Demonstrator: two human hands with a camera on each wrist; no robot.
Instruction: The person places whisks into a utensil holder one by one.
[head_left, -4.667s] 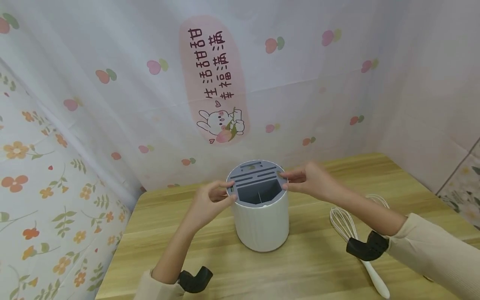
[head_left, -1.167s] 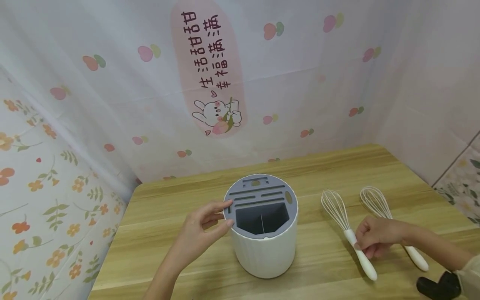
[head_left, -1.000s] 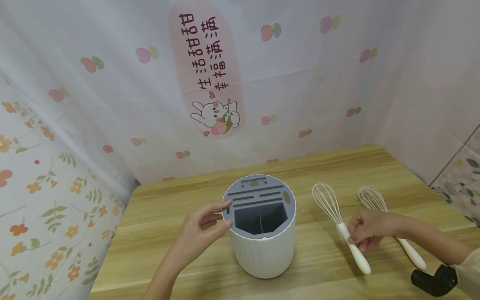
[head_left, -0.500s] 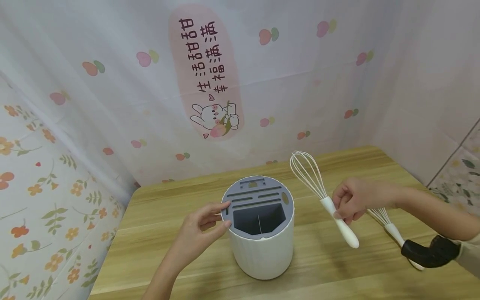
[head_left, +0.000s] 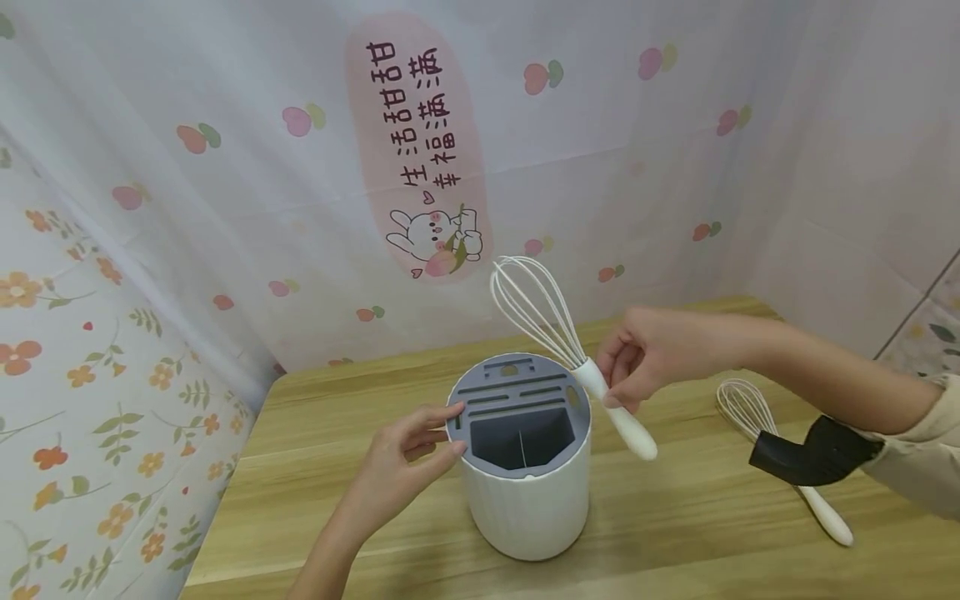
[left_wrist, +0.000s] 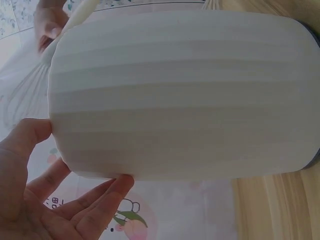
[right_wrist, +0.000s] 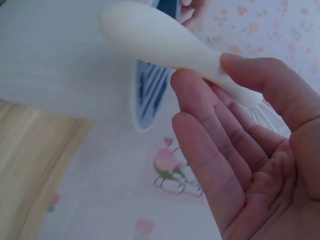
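A white ribbed utensil holder (head_left: 525,517) stands on the table. Its grey slotted lid (head_left: 510,400) has narrow slits and a large opening with a divider inside. My left hand (head_left: 408,450) holds the holder's rim at its left side, thumb and fingertips on the edge; the left wrist view shows these fingers against its white wall (left_wrist: 180,100). My right hand (head_left: 656,354) pinches a white whisk (head_left: 592,379) near the top of its handle (right_wrist: 155,37). Tilted, wires up and to the left, the whisk is raised beside the holder's right rim and overlaps the lid's edge in the head view.
A second white whisk (head_left: 825,512) lies on the wooden table (head_left: 322,508) at the right, partly hidden behind the black wrist mount (head_left: 813,454). A printed curtain (head_left: 622,192) hangs behind the table, and a flowered one (head_left: 97,400) on the left.
My right hand left the holder's rim, took the nearer whisk from the table, lifted it and carried it left to the holder. The left hand stays at the rim.
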